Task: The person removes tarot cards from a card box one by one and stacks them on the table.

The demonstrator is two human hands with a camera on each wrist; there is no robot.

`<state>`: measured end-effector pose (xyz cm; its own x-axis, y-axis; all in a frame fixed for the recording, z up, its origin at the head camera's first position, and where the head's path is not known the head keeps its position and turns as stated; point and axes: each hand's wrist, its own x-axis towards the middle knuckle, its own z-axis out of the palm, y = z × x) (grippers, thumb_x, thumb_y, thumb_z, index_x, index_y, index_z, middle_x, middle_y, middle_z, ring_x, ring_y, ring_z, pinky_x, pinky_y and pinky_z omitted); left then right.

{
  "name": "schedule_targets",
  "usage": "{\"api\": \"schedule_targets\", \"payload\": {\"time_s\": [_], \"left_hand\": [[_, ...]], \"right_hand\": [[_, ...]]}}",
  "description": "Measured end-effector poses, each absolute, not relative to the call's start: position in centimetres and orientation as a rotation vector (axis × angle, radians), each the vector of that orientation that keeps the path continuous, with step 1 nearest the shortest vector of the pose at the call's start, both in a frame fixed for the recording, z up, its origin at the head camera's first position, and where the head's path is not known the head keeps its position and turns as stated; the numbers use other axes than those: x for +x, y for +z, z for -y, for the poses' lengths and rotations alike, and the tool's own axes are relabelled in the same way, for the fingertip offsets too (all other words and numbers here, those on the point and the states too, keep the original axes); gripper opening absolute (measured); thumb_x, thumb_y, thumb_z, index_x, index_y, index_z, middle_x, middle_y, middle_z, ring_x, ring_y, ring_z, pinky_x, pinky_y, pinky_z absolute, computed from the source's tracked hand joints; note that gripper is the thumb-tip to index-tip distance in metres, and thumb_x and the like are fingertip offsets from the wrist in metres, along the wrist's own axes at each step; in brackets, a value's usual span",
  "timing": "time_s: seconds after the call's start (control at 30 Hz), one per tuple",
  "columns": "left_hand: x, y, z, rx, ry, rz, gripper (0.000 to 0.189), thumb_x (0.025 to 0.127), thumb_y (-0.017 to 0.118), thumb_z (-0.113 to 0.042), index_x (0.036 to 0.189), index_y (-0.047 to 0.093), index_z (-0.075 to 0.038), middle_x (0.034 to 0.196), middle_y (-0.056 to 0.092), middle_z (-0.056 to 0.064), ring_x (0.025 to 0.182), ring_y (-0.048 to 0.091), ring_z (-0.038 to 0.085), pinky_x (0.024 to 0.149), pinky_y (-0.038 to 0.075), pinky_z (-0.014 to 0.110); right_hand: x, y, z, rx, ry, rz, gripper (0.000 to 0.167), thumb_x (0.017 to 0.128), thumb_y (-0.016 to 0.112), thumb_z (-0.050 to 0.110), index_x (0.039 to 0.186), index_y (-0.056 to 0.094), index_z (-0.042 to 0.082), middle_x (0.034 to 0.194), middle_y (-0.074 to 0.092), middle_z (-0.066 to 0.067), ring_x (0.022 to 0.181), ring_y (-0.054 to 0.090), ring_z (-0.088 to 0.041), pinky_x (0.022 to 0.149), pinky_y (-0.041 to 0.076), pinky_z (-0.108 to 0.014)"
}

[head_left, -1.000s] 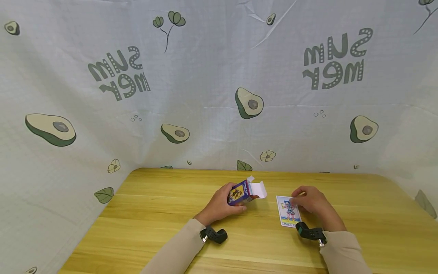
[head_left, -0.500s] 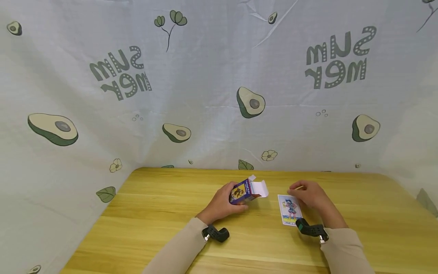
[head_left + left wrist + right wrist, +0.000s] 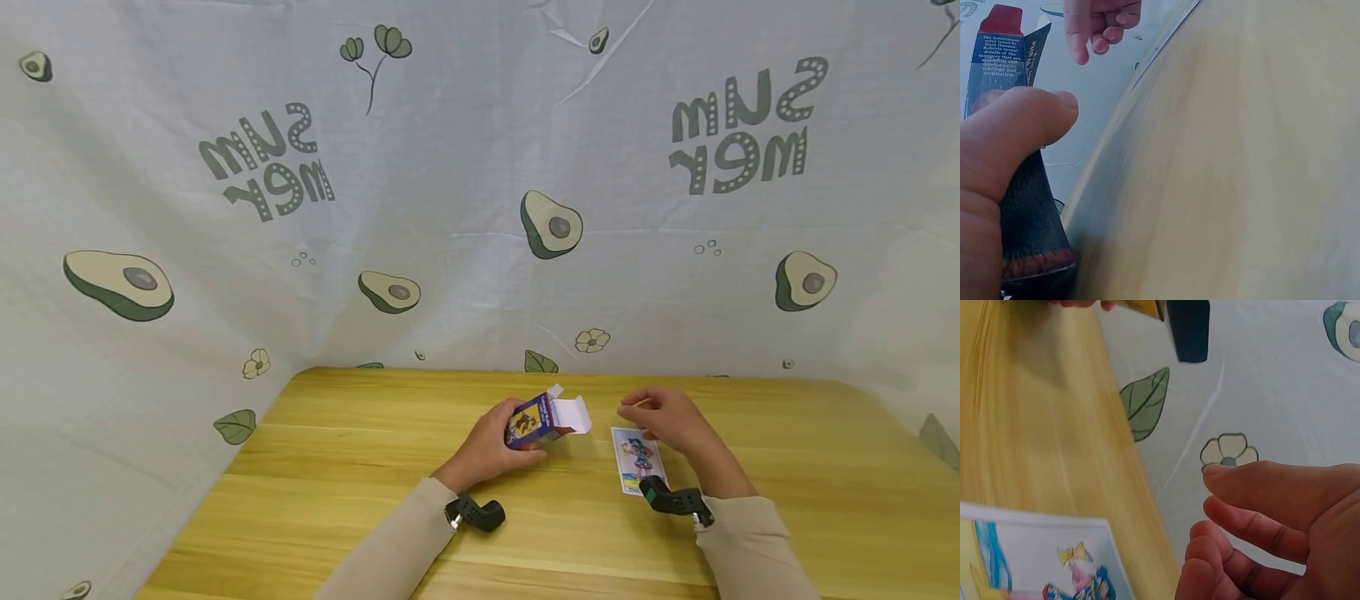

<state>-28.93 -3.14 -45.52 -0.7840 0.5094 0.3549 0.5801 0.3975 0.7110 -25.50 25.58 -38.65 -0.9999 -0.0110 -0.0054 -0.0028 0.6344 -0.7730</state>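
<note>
A purple tarot card box (image 3: 527,422) is in my left hand (image 3: 483,450), tilted, with its white-lined end flap standing open toward the right. In the left wrist view the thumb (image 3: 1029,122) lies across the dark, printed side of the box. A tarot card (image 3: 628,450), white-bordered with a figure in a patterned blue tunic, lies face up on the table to the right of the box. Just over its far right corner hovers my right hand (image 3: 671,421), fingers loosely bent, thumb and fingertips apart with nothing between them. The right wrist camera hides the card's lower right corner.
The wooden table (image 3: 360,492) runs back to a pale cloth (image 3: 450,167) printed with avocados, flowers and lettering. That cloth hangs behind the table and down its sides. Each wrist carries a black camera mount (image 3: 480,512).
My right hand has lifted off the card and shifted left and away from me, toward the box. The left hand and box stay nearly still.
</note>
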Motion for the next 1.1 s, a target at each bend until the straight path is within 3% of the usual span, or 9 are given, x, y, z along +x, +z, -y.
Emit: {"api": "schedule_targets", "payload": {"time_s": [0.57,0.83,1.1], "left_hand": [[-28.9,-45.5,3.2,-1.010,-1.338,2.552,0.064,0.077,0.079,-0.041,0.127,0.049,-0.014,0.109,0.057,-0.004,0.093,0.053,0.008,0.080,0.046,0.022],[-28.9,-45.4,3.2,-1.004,-1.324,2.559,0.064,0.077,0.079,-0.041,0.127,0.049,-0.014,0.108,0.057,-0.004,0.092,0.053,0.008,0.079,0.046,0.022],[-29.0,-45.7,3.2,-1.007,-1.349,2.544,0.063,0.077,0.079,-0.040,0.126,0.049,-0.014,0.107,0.056,-0.004,0.092,0.053,0.007,0.080,0.047,0.022]], "right_hand": [[-25.1,-36.5,-22.2,-0.197,-1.469,-2.798,0.039,0.093,0.064,0.029,0.115,0.059,-0.003,0.100,0.063,-0.018,0.088,0.060,-0.031,0.072,0.054,-0.035],[-24.6,-35.4,-21.1,-0.245,-1.533,-2.760,0.034,0.094,0.064,0.023,0.116,0.059,-0.003,0.102,0.064,-0.017,0.084,0.060,-0.023,0.070,0.053,-0.033],[-24.3,-35.1,-20.2,-0.317,-1.568,-2.736,0.032,0.092,0.065,0.021,0.113,0.060,-0.004,0.100,0.065,-0.015,0.087,0.060,-0.031,0.068,0.053,-0.033]]}}
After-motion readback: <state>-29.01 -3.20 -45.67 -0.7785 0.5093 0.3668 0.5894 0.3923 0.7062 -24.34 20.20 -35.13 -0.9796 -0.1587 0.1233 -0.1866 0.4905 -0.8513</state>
